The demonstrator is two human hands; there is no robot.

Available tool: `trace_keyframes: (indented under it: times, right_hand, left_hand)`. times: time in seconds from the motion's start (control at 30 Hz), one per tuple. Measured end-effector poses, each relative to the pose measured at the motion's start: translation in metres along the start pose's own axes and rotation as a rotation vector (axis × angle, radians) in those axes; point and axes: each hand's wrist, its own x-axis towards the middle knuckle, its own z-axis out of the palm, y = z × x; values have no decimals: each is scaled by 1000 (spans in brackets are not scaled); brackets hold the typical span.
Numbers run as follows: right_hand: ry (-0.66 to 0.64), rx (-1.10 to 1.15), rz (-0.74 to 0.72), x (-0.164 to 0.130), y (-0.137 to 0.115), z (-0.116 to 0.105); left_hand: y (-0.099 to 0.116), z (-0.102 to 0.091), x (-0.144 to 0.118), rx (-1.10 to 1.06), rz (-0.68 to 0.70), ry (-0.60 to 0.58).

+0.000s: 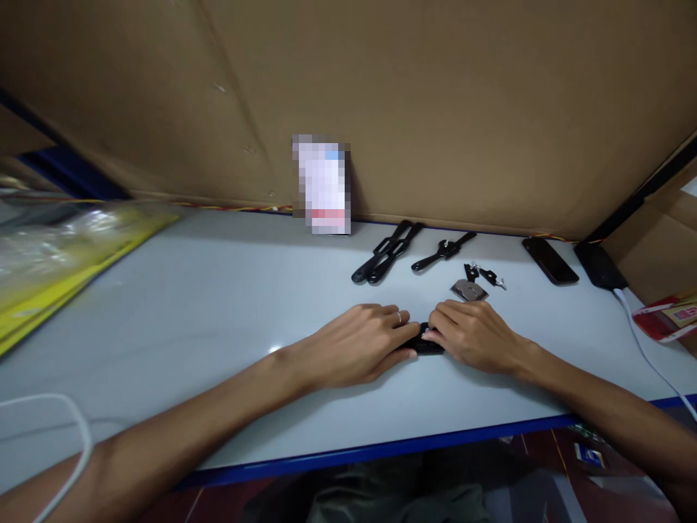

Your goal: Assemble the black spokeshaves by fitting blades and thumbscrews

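Hands left [356, 343] and right [473, 335] grip closed on black part [425, 343].

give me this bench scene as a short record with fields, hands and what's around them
left hand: palm down, fingertips on a small black part
right hand: on the same part from the other side
surface: white table
behind hands: black straps, small metal piece
far right: dark phone
backdrop: cardboard wall
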Motion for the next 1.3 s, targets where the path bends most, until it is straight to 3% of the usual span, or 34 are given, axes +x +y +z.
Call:
trace_keyframes:
  times: [0.83,1.0,1.07,1.17,1.3]
  right_hand:
    - [-4,73,70,1,-1,-2]
    - [34,116,294,-1,26,-7]
    - [-10,90,367,-4,40,-8]
    - [-181,65,400,-9,55,-8]
    - [-309,94,475,-12,63,-11]
  left_hand:
    - [-2,0,-1,-2,-20,-24]
    - [-7,-4,-2,12,-29,-40]
    - [-10,-6,-3,14,-36,-54]
    - [-15,-9,-5,17,-57,-78]
    - [-19,-12,-6,11,-97,-107]
